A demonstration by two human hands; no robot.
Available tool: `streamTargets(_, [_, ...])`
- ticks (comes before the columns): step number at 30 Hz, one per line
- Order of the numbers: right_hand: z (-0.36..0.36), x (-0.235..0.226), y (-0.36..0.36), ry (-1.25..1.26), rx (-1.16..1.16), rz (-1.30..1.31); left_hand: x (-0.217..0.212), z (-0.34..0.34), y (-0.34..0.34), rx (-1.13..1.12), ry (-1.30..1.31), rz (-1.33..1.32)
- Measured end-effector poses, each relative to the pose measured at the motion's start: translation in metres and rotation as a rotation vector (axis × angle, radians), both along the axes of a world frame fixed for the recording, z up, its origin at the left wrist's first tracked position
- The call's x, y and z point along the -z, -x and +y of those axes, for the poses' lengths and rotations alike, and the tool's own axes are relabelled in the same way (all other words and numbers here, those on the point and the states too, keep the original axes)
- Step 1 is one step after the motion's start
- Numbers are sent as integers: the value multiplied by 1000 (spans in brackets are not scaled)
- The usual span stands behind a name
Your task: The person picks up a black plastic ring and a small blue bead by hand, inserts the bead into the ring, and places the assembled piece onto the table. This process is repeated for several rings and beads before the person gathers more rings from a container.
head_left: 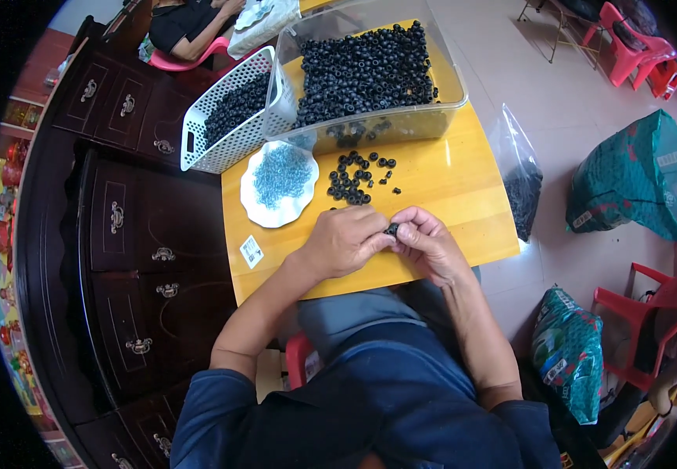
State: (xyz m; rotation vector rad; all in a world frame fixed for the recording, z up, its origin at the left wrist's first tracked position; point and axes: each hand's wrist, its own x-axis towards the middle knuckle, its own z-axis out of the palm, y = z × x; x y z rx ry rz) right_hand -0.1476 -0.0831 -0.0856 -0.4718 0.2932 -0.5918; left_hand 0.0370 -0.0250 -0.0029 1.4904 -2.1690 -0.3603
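Both my hands meet over the front part of the yellow table [463, 184]. My left hand [344, 241] is closed, its thumb and fingers pinching at a small black ring-shaped part [392, 229]. From the other side, my right hand [430, 244] grips the same part between thumb and fingers. Just beyond my hands lies a loose group of black ring-shaped parts [346, 187], with a few smaller black pieces [396, 191] to its right. A white scalloped plate [256, 205] holds many small clear bluish pieces [282, 176], left of the loose parts.
A clear plastic bin [454, 105] full of black parts stands at the back, beside a white perforated basket [198, 156]. Dark drawers [123, 219] line the left. A clear bag [524, 187], green sacks [627, 180] and a red chair [643, 305] are on the right. Another person [186, 35] sits beyond.
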Motion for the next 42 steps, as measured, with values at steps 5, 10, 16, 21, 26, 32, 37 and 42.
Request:
streamTargets(5, [2, 0, -2, -21, -18, -2, -3, 5, 4, -120, -149, 260])
streamTargets(10, [3, -6, -4, -41, -8, 9, -4, 4, 7, -126, -59, 243])
streamTargets(16, [3, -4, -4, -81, 16, -6, -5, 3, 11, -149, 83, 103])
streamTargets(21, [3, -5, -3, -117, 26, -36, 4, 4, 21, -214, 175, 224])
streamTargets(26, [4, -6, -4, -142, 8, -54, 16, 6, 26, -267, 138, 493])
streamTargets(32, [3, -5, -2, -179, 2, -72, 24, 11, 19, -302, 107, 688])
streamTargets(37, [3, -5, -1, -188, 8, -67, 14, 14, 19, -368, 61, 755])
streamTargets(42, [4, -5, -3, -182, 8, -52, -3, 9, 22, -286, 85, 414])
